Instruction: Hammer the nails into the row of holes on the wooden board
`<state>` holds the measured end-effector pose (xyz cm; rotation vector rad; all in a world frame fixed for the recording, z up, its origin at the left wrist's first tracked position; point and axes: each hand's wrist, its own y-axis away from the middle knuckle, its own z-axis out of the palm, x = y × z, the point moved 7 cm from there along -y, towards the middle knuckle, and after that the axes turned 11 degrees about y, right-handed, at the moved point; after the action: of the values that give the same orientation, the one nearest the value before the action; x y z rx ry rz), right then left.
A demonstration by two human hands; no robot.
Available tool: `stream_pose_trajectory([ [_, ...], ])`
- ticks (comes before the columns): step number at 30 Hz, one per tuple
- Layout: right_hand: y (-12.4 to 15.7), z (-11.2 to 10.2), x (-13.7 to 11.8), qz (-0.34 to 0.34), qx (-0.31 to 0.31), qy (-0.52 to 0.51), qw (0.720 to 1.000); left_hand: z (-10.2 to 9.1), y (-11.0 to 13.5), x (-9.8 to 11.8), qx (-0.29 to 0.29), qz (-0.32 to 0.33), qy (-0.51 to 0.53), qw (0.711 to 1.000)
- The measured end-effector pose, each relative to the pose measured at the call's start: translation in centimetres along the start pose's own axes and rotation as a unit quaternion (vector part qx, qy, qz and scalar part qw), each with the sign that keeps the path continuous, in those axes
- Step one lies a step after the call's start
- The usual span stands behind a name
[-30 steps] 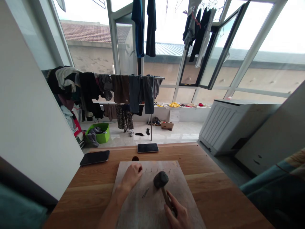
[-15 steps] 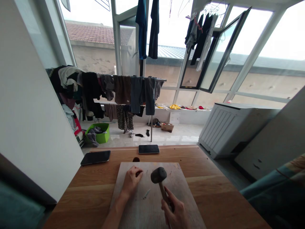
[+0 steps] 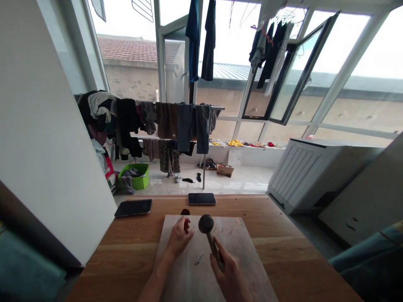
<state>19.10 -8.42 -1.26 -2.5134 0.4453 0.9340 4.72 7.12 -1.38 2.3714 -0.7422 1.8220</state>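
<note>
Right fingers (image 3: 220, 253) gripping mallet (image 3: 206, 223), left hand (image 3: 179, 239) beside

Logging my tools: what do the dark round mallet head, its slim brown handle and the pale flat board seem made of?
The dark round mallet head looks like rubber: matte, no metallic shine. Its slim brown handle seems to be wood, with a dull finish, though blur leaves that open. The pale flat board looks like bare wood, with faint grain and a matte, worn surface.
</note>
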Motion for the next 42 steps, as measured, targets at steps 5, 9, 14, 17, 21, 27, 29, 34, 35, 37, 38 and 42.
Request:
stream_pose_trajectory([
  [5, 2.7, -1.0, 4.2, 0.036, -0.009, 0.002, 0.999, 0.9, 2.2, 2.4, -0.090, -0.001, -0.100, 0.991],
  [9, 3.2, -0.9, 5.2, 0.030, -0.064, 0.000, 0.997, 2.5, 4.3, 3.3, -0.173, -0.051, -0.204, 0.962],
  [14, 3.1, -1.0, 5.1, 0.026, -0.076, -0.012, 0.997, 3.8, 5.0, 3.6, -0.225, -0.045, -0.313, 0.922],
  [17, 3.1, -1.0, 5.0, 0.018, -0.078, -0.022, 0.997, 3.9, 5.2, 4.1, -0.228, -0.028, -0.348, 0.909],
  [21, 3.1, -0.9, 5.1, 0.025, -0.083, -0.024, 0.996, 3.7, 6.0, 4.6, -0.244, -0.030, -0.371, 0.895],
  [27, 3.3, -1.0, 5.4, 0.050, -0.086, -0.029, 0.995, 1.0, 4.1, 3.5, -0.211, -0.064, -0.343, 0.913],
  [29, 3.2, -1.0, 5.4, 0.049, -0.087, -0.028, 0.995, -0.8, 2.5, 2.9, -0.161, -0.085, -0.324, 0.929],
  [34, 3.2, -0.8, 5.6, 0.056, -0.082, -0.025, 0.995, -2.3, 0.0, 1.8, -0.129, -0.089, -0.285, 0.946],
  [35, 3.2, -0.8, 5.6, 0.055, -0.082, -0.024, 0.995, -2.2, -0.2, 1.8, -0.130, -0.083, -0.286, 0.946],
  [37, 3.2, -0.8, 5.5, 0.049, -0.085, -0.025, 0.995, -1.9, -0.4, 1.9, -0.130, -0.067, -0.296, 0.944],
  [38, 3.2, -0.8, 5.4, 0.047, -0.086, -0.025, 0.995, -1.8, -0.4, 1.9, -0.132, -0.059, -0.304, 0.942],
  [42, 3.2, -1.3, 5.0, 0.053, -0.077, -0.024, 0.995, -1.3, -0.4, 2.0, -0.145, -0.038, -0.318, 0.936],
])
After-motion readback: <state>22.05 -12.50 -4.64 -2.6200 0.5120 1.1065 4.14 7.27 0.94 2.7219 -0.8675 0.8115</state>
